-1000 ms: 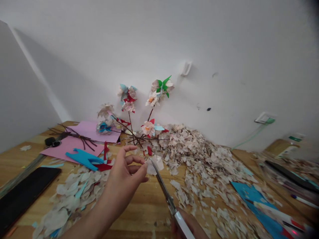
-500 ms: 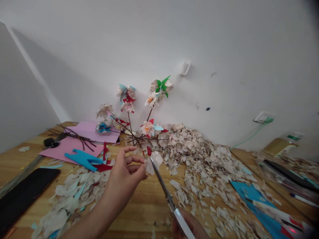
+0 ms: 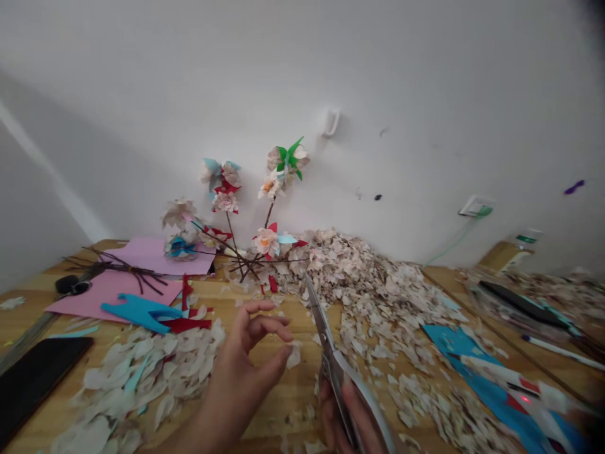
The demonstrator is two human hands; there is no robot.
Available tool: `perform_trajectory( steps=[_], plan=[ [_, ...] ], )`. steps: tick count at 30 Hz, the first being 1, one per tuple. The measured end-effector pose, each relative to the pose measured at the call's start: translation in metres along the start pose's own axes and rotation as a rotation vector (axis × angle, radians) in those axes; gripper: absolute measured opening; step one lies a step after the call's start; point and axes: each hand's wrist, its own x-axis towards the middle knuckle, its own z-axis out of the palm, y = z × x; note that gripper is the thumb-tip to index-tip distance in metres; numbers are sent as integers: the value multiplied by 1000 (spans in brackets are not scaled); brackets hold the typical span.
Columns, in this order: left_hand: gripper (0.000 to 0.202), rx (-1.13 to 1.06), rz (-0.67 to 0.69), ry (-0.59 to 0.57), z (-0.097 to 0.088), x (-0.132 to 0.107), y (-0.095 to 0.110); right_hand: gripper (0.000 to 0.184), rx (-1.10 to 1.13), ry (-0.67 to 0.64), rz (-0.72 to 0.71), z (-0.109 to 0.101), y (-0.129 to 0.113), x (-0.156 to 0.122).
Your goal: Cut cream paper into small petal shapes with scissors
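Observation:
My left hand (image 3: pixel 253 372) is raised over the table's middle, thumb and fingertips close together. A small pale dried petal (image 3: pixel 293 355) hangs at their tips, pinched there. To its right, my right hand (image 3: pixel 347 410) is closed around metal scissors (image 3: pixel 326 334). Their blades look nearly closed and point up and away, apart from the petal. Below my left hand, on its left, spreads a heap of larger pale petals (image 3: pixel 142 366). Beyond the scissors rises a big pile of dried petal scraps (image 3: pixel 359 271).
Twig branches with handmade flowers (image 3: pixel 267 239) lean against the wall. At left are pink paper (image 3: pixel 142 296), a cut blue sheet (image 3: pixel 142 312), a bundle of twigs (image 3: pixel 127 268) and a black phone (image 3: pixel 42 378). A glue gun (image 3: pixel 524 384) with a red light lies on blue paper (image 3: pixel 454 347) at right.
The scissors have drawn back from the petal and now point more upright. My left hand has come slightly lower and nearer, and the petal at its fingertips looks smaller. The view has shifted right.

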Motion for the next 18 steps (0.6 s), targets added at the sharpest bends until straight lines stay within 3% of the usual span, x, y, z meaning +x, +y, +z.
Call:
perform_trajectory(
  steps=[4, 8, 13, 16, 18],
  plan=[
    [24, 302, 267, -183, 5, -15, -9, 43, 280, -43, 61, 2, -12, -12],
    [25, 416, 407, -359, 5, -18, -18, 41, 389, 55, 73, 1, -22, -16],
    [32, 316, 348, -343, 8, -21, -22, 51, 400, 95, 69, 2, -26, -13],
    [34, 196, 218, -149, 10, -25, -22, 50, 376, 138, 31, 4, -27, -13],
    [34, 68, 36, -62, 12, -25, -23, 50, 353, 164, 4, 4, -27, -13]
  ],
)
